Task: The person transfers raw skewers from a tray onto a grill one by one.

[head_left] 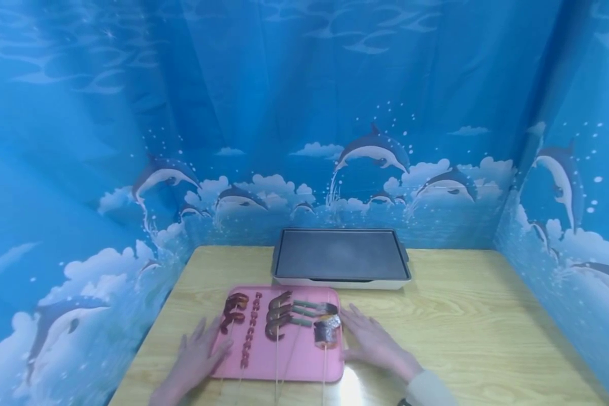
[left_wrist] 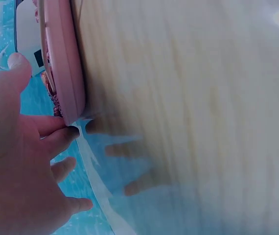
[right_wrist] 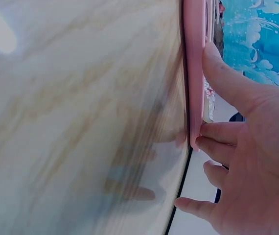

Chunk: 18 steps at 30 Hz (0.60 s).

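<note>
The tray [head_left: 259,366] between the left hand [head_left: 195,354] and right hand [head_left: 378,343] looked like smooth, satiny plastic tbh. Tabletop [head_left: 487,327] under the grip was wood-grained, glossy enough to mirror both. Griddle [head_left: 342,254] past it looked matt; backdrop [head_left: 284,84] behind, creased cloth.

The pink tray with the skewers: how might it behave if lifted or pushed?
The pink tray is probably fairly stiff, as its rim looks thick and even. Pushed, it may slide easily, since the table looks smooth and glossy. On a tilt, the skewers might slip, as several jut past its near edge.
</note>
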Tool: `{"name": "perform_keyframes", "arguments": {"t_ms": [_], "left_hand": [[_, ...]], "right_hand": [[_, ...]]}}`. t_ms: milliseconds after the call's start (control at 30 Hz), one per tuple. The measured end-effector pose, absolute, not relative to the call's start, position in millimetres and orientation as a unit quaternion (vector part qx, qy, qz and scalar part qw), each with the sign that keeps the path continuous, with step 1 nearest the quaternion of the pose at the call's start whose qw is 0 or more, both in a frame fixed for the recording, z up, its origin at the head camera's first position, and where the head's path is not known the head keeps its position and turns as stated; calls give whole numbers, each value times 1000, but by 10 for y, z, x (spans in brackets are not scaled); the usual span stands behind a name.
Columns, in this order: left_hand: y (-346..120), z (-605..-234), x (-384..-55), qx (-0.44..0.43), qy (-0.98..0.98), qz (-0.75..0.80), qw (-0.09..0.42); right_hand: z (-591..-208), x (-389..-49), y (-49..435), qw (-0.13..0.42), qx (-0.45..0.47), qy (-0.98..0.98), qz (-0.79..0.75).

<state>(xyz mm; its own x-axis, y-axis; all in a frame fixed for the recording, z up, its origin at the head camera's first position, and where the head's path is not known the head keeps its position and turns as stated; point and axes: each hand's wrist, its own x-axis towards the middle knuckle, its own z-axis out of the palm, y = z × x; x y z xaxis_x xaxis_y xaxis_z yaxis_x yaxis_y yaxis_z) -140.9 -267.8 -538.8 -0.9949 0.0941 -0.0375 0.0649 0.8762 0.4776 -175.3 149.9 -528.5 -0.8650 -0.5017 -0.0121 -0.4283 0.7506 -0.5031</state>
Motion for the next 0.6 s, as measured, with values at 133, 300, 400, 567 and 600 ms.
{"name": "perform_keyframes", "arguments": {"t_ms": [133,300,400,567,600], "left_hand": [[-2631,-5403,-1420,42,968,246,40],[-2584,-5397,-1411,51,965,254,47],[-2556,-5380,-1403,60,963,259,46],[-2508,-5373,-1397,82,961,262,35],[-2499,-5377,-1396,86,961,261,31]], "right_hand": [[-5286,-1751,1581,72,-250,932,-254],[-5295,-1744,1675,70,-246,932,-258],[-5307,-1740,1733,71,-239,933,-259],[-5300,-1726,1836,68,-235,934,-261],[-5293,-1721,1856,68,-235,934,-261]]}}
